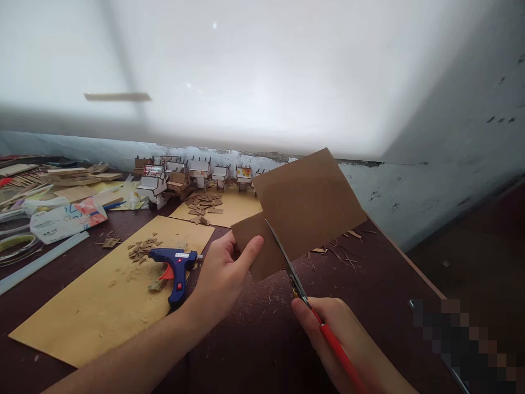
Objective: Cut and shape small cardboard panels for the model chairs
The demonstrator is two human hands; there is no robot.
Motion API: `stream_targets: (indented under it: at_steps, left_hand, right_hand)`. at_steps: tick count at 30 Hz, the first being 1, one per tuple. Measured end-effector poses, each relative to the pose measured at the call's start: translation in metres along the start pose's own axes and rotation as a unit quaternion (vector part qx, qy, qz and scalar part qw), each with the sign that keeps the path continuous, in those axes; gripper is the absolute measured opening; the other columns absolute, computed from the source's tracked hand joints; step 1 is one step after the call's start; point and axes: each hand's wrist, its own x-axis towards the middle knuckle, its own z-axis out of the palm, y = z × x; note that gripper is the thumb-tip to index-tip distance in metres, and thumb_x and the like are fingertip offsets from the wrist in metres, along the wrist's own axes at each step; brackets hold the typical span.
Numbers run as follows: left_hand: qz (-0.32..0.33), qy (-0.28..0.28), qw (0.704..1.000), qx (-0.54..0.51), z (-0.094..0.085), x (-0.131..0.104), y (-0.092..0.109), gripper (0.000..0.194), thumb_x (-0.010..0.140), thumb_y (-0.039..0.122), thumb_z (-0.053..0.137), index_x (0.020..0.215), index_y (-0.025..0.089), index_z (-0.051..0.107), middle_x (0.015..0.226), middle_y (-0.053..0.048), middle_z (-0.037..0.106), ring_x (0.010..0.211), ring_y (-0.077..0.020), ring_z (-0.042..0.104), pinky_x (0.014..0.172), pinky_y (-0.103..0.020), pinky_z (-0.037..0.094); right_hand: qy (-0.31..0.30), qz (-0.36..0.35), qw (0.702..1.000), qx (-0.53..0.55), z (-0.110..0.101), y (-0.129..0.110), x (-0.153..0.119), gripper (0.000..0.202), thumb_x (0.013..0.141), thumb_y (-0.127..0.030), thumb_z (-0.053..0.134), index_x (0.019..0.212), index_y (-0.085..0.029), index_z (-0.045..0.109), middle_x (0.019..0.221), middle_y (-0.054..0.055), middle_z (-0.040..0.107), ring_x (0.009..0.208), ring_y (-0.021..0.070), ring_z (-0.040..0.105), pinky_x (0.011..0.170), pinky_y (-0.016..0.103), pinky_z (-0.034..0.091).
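Clearly, the thumb and fingers of the left hand (pixel 229 265) are pinched together on the lower left part of the brown card (pixel 309 202), thumb on the near face; the other fingers are mostly hidden behind it. The fingers of the right hand (pixel 346 323) are curled round the red handles of the scissors (pixel 302 295), whose blade lies across the card just right of the left thumb, tip near the inner corner where the outline steps. I cannot tell how far the cut has gone, or whether the narrow and wide parts are joined.

Cutting cleanly here probably calls for a firm pinch close to the line, the thumb well out of the blade's path, and short strokes ending at that corner. Turning the card, rather than twisting the scissors, should keep the edge straight; the wide part has no hand on it and may sag.

Both hands work above the bench (pixel 246 350). To the left, a blue glue gun (pixel 179 269), its red light lit, lies on a yellow board (pixel 82 317), beside small scraps (pixel 141 249).
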Motion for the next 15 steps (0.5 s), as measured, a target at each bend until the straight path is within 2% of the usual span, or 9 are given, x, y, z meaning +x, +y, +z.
stream_targets:
  at_steps: [5,9,12,15]
  left_hand:
    - [-0.006,-0.002,1.000,-0.003,0.000,0.000,-0.001,0.035,0.094,0.049,0.069,0.108,0.018,0.074,0.104,-0.007,0.079,0.094,-0.0231,0.071,0.075,-0.030,0.054]
    - [-0.032,-0.020,0.998,-0.049,-0.002,0.004,-0.004,0.037,0.094,0.048,0.071,0.111,0.017,0.074,0.107,-0.009,0.079,0.100,-0.0239,0.071,0.083,-0.032,0.055]
    - [-0.049,-0.033,0.993,-0.106,-0.006,0.010,-0.004,0.033,0.093,0.045,0.072,0.110,0.017,0.075,0.107,-0.009,0.078,0.101,-0.0228,0.071,0.086,-0.031,0.055]
    - [-0.054,-0.038,0.987,-0.145,-0.014,0.018,-0.001,0.029,0.092,0.043,0.074,0.103,0.016,0.076,0.100,-0.007,0.078,0.089,-0.0180,0.070,0.080,-0.027,0.054]
  right_hand:
    - [0.002,-0.033,0.999,0.006,0.005,0.006,0.004,0.065,0.099,-0.074,0.038,0.063,-0.023,0.021,0.061,-0.004,0.022,0.057,0.0127,0.019,0.051,0.030,0.014]
    - [-0.012,-0.032,0.999,0.012,0.004,0.006,0.006,0.065,0.100,-0.075,0.030,0.063,-0.023,0.021,0.062,-0.004,0.022,0.057,0.0128,0.020,0.051,0.029,0.017]
    - [-0.027,-0.031,0.999,-0.007,0.000,0.004,0.004,0.064,0.102,-0.072,0.029,0.063,-0.022,0.028,0.061,-0.004,0.026,0.057,0.0129,0.025,0.053,0.030,0.019]
    - [-0.061,-0.043,0.997,-0.033,-0.009,0.004,0.001,0.059,0.102,-0.068,0.038,0.066,-0.022,0.035,0.063,-0.004,0.033,0.058,0.0132,0.028,0.053,0.029,0.022]
